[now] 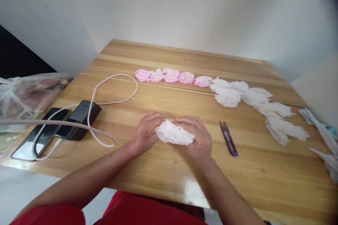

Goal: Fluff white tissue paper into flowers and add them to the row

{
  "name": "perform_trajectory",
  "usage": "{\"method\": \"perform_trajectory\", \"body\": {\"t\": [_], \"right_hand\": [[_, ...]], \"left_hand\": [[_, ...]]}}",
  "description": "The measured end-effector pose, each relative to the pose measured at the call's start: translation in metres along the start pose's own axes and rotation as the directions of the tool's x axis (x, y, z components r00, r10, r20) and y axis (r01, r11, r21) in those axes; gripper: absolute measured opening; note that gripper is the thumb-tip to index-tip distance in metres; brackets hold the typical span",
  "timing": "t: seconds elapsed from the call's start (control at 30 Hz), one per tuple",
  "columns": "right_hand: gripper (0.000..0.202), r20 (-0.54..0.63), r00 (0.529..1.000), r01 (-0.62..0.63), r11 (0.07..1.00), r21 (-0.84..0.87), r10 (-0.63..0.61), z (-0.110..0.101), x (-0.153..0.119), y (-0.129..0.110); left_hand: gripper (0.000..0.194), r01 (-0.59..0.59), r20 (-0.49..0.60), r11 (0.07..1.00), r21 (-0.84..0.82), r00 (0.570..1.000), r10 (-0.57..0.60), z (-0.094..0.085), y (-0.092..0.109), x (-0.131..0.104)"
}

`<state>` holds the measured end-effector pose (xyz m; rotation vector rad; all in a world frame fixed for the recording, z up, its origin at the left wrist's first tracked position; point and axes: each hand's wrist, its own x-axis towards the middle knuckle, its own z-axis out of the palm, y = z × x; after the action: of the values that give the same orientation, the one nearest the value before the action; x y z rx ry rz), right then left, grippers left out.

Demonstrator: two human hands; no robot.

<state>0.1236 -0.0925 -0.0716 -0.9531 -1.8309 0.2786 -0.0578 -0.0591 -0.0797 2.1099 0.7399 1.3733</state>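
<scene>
A ruffled white tissue flower [174, 133] is held between my two hands, above the near middle of the wooden table [163, 168]. My left hand [149, 129] grips its left edge with fingers curled. On the right side, my right hand [198, 135] closes round the other edge, its fingers bent over the far side. The fingertips are partly hidden behind the flower. Purple-handled thread snips [229, 140] lie to the right of my right hand. Beyond the hands, pink-tinged tissue flowers [171, 75] form a row that continues rightward into several white tissue flowers [228, 95].
At the left lie a phone [39, 135], a black device [79, 121] and a looped white cable [116, 102]. A clear plastic bag [31, 95] sits at the far left edge. White plastic strips [320, 130] lie at the right edge. A wall rises behind the table.
</scene>
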Motion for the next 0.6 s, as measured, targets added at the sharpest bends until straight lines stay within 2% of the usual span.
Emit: {"method": "perform_trajectory", "body": {"t": [0.1, 0.23, 0.47, 0.6], "right_hand": [[0.027, -0.002, 0.999, -0.034, 0.999, -0.020, 0.034, 0.0007, -0.0003, 0.0005], [0.030, -0.026, 0.997, -0.072, 0.997, -0.029, 0.071, 0.0015, -0.0004, -0.0019], [0.028, -0.033, 0.997, -0.068, 0.997, -0.038, 0.066, -0.0025, -0.0019, -0.0045], [0.023, -0.029, 0.998, -0.064, 0.996, -0.057, 0.062, -0.0027, -0.0034, -0.0041]], "left_hand": [[0.019, 0.031, -0.027, 0.998, 0.059, 0.999, -0.030, -0.0035, 0.0043, 0.0028], [0.020, 0.038, 0.006, 0.995, 0.095, 0.999, -0.039, -0.0058, 0.0071, 0.0052], [0.023, 0.072, -0.037, 0.992, 0.105, 0.997, -0.069, -0.0036, 0.0045, 0.0049], [0.018, 0.086, -0.008, 0.992, 0.088, 0.996, -0.085, -0.0045, 0.0039, 0.0061]]}}
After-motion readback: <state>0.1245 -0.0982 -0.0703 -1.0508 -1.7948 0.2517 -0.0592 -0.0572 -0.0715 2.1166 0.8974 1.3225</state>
